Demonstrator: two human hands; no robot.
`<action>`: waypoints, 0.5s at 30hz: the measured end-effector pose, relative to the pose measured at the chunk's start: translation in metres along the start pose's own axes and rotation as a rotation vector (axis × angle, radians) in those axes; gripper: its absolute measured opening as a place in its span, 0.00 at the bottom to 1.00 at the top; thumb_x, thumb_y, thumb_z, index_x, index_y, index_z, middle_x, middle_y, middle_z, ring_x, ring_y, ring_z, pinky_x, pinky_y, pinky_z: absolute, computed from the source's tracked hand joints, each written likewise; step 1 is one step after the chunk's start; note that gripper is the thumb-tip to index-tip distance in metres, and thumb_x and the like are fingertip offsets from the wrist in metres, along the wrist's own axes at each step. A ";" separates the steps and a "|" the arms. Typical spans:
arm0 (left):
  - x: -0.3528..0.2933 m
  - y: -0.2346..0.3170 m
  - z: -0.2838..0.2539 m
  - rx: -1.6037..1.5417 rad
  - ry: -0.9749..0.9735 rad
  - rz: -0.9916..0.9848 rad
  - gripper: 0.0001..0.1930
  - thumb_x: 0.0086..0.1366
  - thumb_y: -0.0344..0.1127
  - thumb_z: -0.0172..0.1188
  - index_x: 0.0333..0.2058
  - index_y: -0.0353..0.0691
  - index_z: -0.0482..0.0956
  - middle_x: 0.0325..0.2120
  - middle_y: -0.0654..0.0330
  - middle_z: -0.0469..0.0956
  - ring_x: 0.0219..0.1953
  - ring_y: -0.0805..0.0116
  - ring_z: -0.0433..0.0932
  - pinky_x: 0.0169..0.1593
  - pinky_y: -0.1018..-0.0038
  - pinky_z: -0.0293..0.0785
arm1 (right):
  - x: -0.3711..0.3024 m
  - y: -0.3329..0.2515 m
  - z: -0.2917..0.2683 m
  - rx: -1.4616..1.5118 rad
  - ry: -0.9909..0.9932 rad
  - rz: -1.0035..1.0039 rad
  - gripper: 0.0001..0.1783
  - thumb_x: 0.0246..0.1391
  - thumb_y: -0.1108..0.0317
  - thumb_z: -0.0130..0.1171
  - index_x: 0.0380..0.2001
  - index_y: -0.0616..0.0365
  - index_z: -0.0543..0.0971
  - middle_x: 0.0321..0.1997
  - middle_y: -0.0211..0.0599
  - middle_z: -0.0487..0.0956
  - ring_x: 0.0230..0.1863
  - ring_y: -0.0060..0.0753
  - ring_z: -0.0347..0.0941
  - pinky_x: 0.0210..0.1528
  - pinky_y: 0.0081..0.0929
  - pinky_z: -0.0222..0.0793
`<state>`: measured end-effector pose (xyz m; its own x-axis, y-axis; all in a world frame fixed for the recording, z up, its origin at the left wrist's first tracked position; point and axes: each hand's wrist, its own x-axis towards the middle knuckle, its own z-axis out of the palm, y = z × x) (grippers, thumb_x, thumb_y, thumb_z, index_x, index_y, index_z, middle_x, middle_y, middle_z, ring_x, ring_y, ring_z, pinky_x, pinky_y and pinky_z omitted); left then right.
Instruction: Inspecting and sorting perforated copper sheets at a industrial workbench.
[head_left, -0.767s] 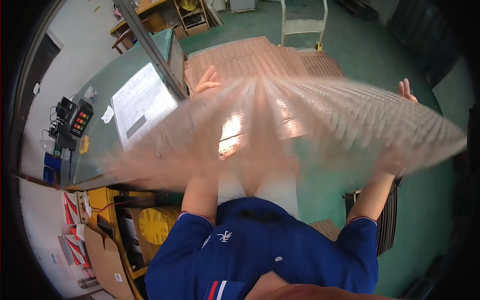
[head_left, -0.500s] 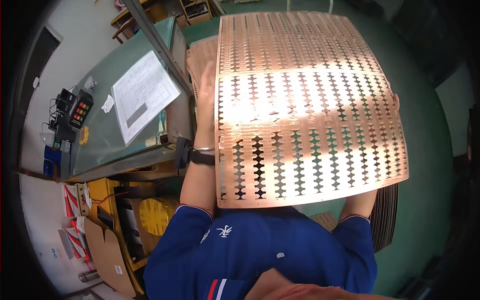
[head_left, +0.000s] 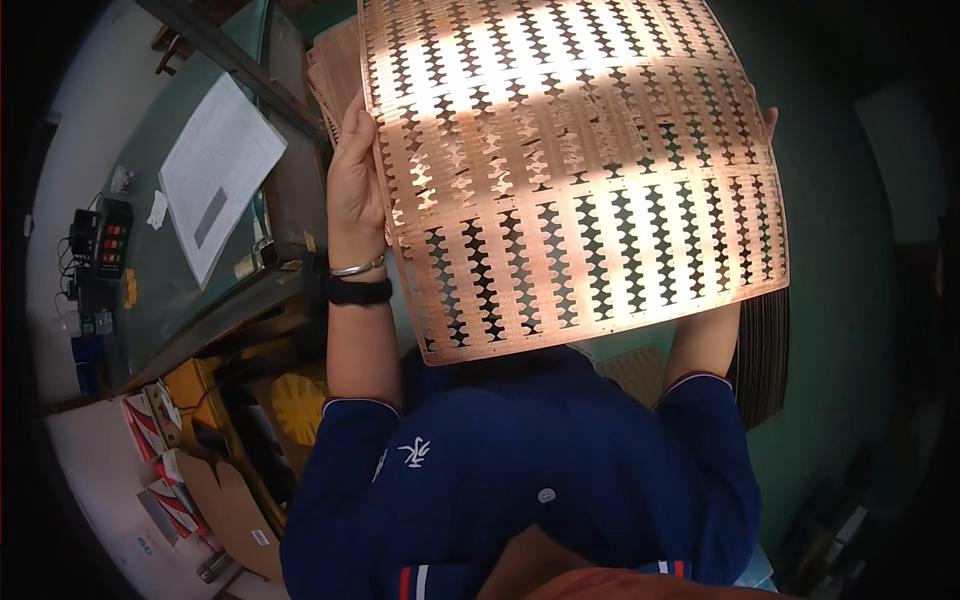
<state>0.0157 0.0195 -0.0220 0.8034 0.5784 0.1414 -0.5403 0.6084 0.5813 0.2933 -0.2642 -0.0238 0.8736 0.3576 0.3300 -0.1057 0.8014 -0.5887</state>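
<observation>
Sheet (head_left: pixel 560 192): one, copper-coloured, pierced with columns of toothed slots. Location: upper centre to upper right of the frame, top cut off by the frame edge. Whether single or several layers, cannot tell. Lower edge tilted, in front of the shirt (head_left: pixel 520 440); contact with it uncertain. Outline bowed, perhaps by lens as well as flex.

Left hand (head_left: pixel 352 190): at the sheet's left edge, upper left of centre. Fingers gripping that edge, mostly extended along it; some tips hidden. Wrist carries a bracelet (head_left: pixel 357 268) and a black band (head_left: pixel 360 291).

Right hand (head_left: pixel 771 120): only a fingertip shows, past the sheet's right edge, upper right. Remainder behind the sheet; closure cannot be told.

Reason for hold, as judged: hands on opposite sides spread the load and steady a broad, apparently flexible piece.

Stack (head_left: pixel 333 75): brown sheets, upper left, partly behind the sheet.

Dark stack (head_left: pixel 765 360): lower right, beside the right forearm.

Paper (head_left: pixel 225 165): flat on the glass table (head_left: pixel 165 290), left of frame, face up, presumably for easy reading.

Carton (head_left: pixel 225 510): brown, lower left.
</observation>
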 end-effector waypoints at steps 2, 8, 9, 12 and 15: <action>-0.001 -0.004 0.004 0.015 0.000 -0.004 0.19 0.69 0.31 0.39 0.57 0.34 0.56 0.51 0.49 0.67 0.50 0.62 0.73 0.50 0.67 0.76 | 0.003 -0.002 -0.001 0.003 0.018 -0.008 0.26 0.60 0.49 0.41 0.53 0.56 0.65 0.64 0.46 0.58 0.64 0.43 0.55 0.64 0.44 0.51; 0.005 -0.005 0.000 0.041 -0.017 -0.020 0.20 0.68 0.29 0.38 0.58 0.35 0.55 0.53 0.49 0.65 0.53 0.60 0.69 0.54 0.65 0.72 | 0.006 -0.008 -0.004 0.026 0.072 -0.013 0.26 0.60 0.49 0.41 0.54 0.56 0.65 0.64 0.46 0.57 0.64 0.43 0.54 0.64 0.45 0.51; 0.005 -0.005 0.002 0.036 -0.028 -0.031 0.20 0.68 0.29 0.38 0.58 0.35 0.55 0.53 0.49 0.65 0.53 0.60 0.69 0.54 0.65 0.72 | 0.006 -0.009 -0.004 0.034 0.080 -0.013 0.27 0.60 0.49 0.41 0.54 0.56 0.65 0.64 0.46 0.57 0.64 0.43 0.54 0.64 0.45 0.51; 0.004 -0.005 0.006 0.031 -0.045 -0.035 0.21 0.69 0.30 0.37 0.59 0.37 0.53 0.56 0.50 0.61 0.56 0.59 0.66 0.56 0.64 0.69 | 0.007 -0.011 -0.006 0.058 0.099 -0.011 0.27 0.60 0.48 0.41 0.54 0.56 0.65 0.64 0.46 0.57 0.64 0.43 0.54 0.64 0.45 0.51; 0.001 -0.009 0.018 -0.016 -0.005 -0.082 0.22 0.68 0.30 0.38 0.60 0.38 0.50 0.56 0.50 0.60 0.56 0.59 0.66 0.56 0.63 0.70 | 0.012 -0.007 -0.010 0.078 0.122 -0.013 0.27 0.60 0.48 0.41 0.54 0.56 0.64 0.64 0.46 0.57 0.65 0.43 0.54 0.64 0.45 0.51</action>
<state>0.0253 0.0048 -0.0126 0.8465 0.5234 0.0976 -0.4761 0.6622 0.5786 0.3088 -0.2702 -0.0231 0.9258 0.2900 0.2425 -0.1265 0.8421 -0.5242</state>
